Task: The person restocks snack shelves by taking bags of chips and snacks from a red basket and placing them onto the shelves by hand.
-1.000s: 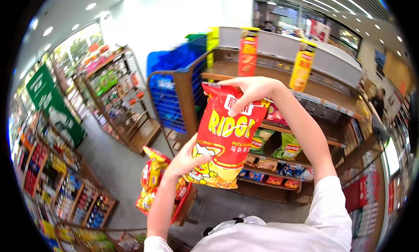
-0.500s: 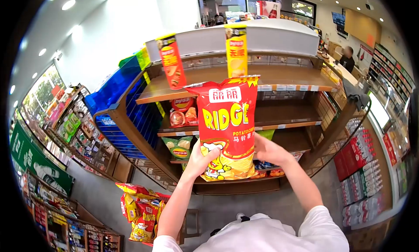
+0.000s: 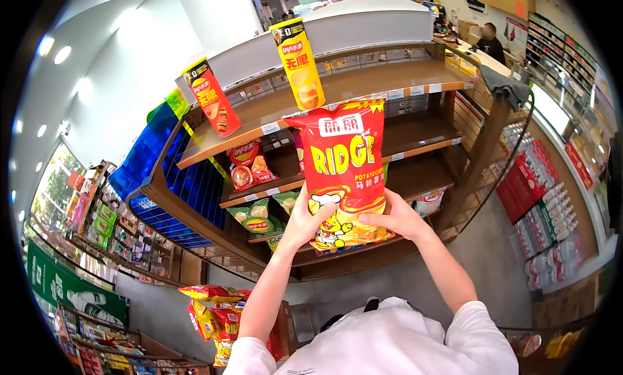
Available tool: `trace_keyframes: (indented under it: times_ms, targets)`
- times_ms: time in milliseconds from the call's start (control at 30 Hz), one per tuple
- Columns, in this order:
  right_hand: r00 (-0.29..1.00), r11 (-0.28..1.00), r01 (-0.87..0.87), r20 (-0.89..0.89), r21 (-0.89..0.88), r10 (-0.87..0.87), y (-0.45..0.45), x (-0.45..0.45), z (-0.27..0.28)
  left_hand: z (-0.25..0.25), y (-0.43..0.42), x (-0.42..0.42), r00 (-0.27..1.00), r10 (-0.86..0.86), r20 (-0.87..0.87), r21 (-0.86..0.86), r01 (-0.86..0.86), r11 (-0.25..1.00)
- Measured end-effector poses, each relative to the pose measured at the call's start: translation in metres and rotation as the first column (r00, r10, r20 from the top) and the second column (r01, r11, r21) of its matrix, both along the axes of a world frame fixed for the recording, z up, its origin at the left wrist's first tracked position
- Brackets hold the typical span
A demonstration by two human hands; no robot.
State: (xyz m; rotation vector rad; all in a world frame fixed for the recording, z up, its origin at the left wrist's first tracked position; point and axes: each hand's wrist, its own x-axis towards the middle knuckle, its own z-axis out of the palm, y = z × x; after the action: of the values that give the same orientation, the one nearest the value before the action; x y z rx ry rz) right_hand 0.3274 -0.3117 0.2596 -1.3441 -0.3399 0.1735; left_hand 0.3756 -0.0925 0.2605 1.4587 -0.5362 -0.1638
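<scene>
A large red and yellow bag of potato chips (image 3: 345, 138), marked RIDGE, is held upright before me, its printed front facing me. My left hand (image 3: 304, 220) grips its lower left side, thumb lying on the front. On the lower right, my right hand (image 3: 401, 218) is closed round the bag with its thumb pressed on the front too; the fingers of both hands are mostly hidden behind it. Beyond the bag, a yellow chip canister (image 3: 298, 67) and a red chip canister (image 3: 212, 99) stand on the top shelf (image 3: 370, 83).
Green chip bags (image 3: 254, 219) and a red chip bag (image 3: 252, 166) sit on lower shelves. More red and yellow chip bags (image 3: 224, 316) are piled low at left. A blue wire side panel (image 3: 162, 200) flanks the rack. Bottle packs (image 3: 548, 232) stand at right; a person (image 3: 491, 44) is behind the counter.
My view has turned and tilted, so the shelf and canisters appear shifted left and slanted. My right hand's thumb has come round onto the bag's front. Both hands still hold the bag.
</scene>
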Motion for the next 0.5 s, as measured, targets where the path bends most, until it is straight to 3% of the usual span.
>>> trace_keyframes:
  times_ms: [167, 233, 300, 500]
  targets:
    - [0.991, 0.99, 0.13, 0.019, -0.052, -0.129, 0.027, -0.026, -0.003, -0.005, 0.034, -0.029, 0.993, -0.113, 0.033, 0.047, 0.112, 0.993]
    - [0.989, 0.987, 0.15, -0.012, -0.062, -0.151, 0.038, -0.038, -0.009, -0.013, 0.042, -0.046, 0.992, -0.124, 0.038, -0.013, 0.125, 0.992]
    - [0.989, 0.989, 0.14, -0.031, -0.054, -0.142, 0.051, -0.052, -0.01, -0.02, 0.055, -0.058, 0.992, -0.117, -0.048, 0.121, 0.122, 0.985]
    - [0.978, 0.937, 0.185, -0.036, -0.295, -0.204, 0.059, -0.095, -0.011, -0.039, 0.064, -0.092, 0.987, -0.161, -0.014, -0.033, 0.161, 0.986]
